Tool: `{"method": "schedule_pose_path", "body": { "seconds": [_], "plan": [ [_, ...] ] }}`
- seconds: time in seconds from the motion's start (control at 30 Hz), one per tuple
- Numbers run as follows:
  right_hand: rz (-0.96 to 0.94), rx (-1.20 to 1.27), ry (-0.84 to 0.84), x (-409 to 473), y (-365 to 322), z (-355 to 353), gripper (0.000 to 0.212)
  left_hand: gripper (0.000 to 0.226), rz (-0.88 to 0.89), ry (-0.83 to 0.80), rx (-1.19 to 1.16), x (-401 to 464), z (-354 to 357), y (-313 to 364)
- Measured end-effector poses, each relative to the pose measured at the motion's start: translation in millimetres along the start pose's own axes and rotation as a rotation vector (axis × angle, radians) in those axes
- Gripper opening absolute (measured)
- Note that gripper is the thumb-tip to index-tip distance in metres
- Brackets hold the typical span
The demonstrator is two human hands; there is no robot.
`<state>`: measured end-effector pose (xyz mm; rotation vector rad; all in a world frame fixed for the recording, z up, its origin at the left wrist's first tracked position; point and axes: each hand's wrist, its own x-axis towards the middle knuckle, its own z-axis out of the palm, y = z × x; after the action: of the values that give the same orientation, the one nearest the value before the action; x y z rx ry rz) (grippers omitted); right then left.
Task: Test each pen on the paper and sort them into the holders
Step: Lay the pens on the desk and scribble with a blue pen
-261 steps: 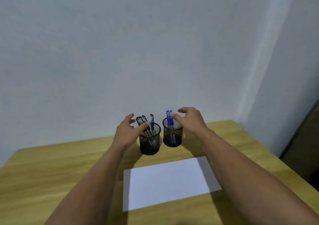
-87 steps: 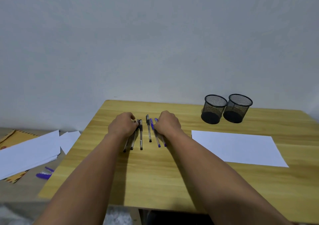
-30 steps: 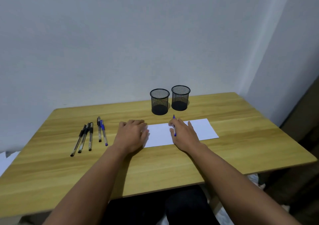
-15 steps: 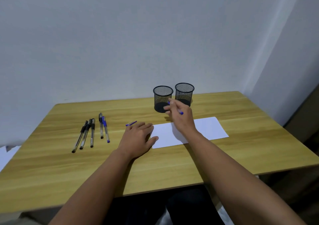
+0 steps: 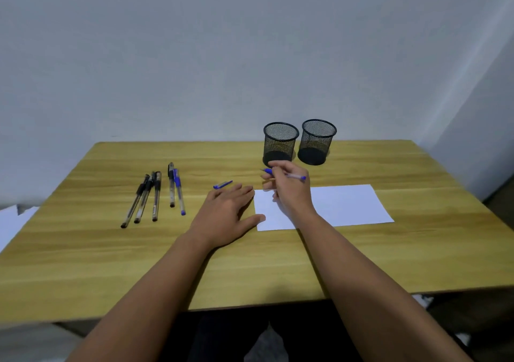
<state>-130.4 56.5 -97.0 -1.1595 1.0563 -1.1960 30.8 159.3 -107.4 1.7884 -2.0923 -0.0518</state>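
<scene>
My right hand (image 5: 290, 192) grips an uncapped blue pen (image 5: 295, 177), held level above the left end of the white paper (image 5: 345, 206). The pen's blue cap (image 5: 222, 185) lies on the table just beyond my left hand (image 5: 228, 217), which rests flat with its fingertips at the paper's left edge. Several pens lie in a row on the left: three black ones (image 5: 144, 199), then a black pen (image 5: 171, 183) and a blue pen (image 5: 179, 192). Two empty black mesh holders (image 5: 280, 143) (image 5: 317, 140) stand behind the paper.
The wooden table (image 5: 111, 264) meets a grey wall at the back. White sheets (image 5: 14, 222) lie below the table's left edge.
My right hand has lowered from near the holders toward the paper, the blue pen still in it. The left hand stays flat beside the paper. The camera view has shifted slightly.
</scene>
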Motion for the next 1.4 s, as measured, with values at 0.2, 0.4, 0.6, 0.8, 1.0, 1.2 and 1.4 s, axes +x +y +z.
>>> {"method": "schedule_pose_path", "body": {
  "seconds": [0.2, 0.4, 0.6, 0.8, 1.0, 1.2, 1.4],
  "plan": [
    [-0.071, -0.036, -0.081, -0.6, 6.9, 2.9, 0.049, 0.078, -0.039, 0.007, -0.016, 0.2, -0.9, 2.5],
    [-0.070, -0.142, -0.092, -2.2, 12.3, 3.7, 0.043, 0.072, -0.033, 0.016, 0.011, -1.3, -0.3, 2.9],
    [-0.068, -0.221, -0.095, -1.0, 14.1, 3.5, 0.042, 0.069, -0.034, 0.032, 0.020, -1.9, -0.5, 5.2],
    [-0.111, -0.307, -0.102, -2.7, 13.0, 4.2, 0.043, 0.069, -0.030, 0.020, 0.030, -0.9, 1.1, 3.5],
    [-0.116, -0.312, -0.080, -1.0, 14.4, 2.9, 0.040, 0.069, -0.025, 0.015, 0.047, -0.7, 1.6, 3.2],
    [-0.139, -0.325, -0.055, -0.9, 16.3, 2.7, 0.040, 0.070, -0.028, 0.010, 0.037, -0.8, 1.8, 2.3],
    [-0.167, -0.361, -0.037, -2.0, 15.6, 1.9, 0.038, 0.072, -0.032, 0.005, 0.044, 0.2, 1.6, 2.5]
  ]
}}
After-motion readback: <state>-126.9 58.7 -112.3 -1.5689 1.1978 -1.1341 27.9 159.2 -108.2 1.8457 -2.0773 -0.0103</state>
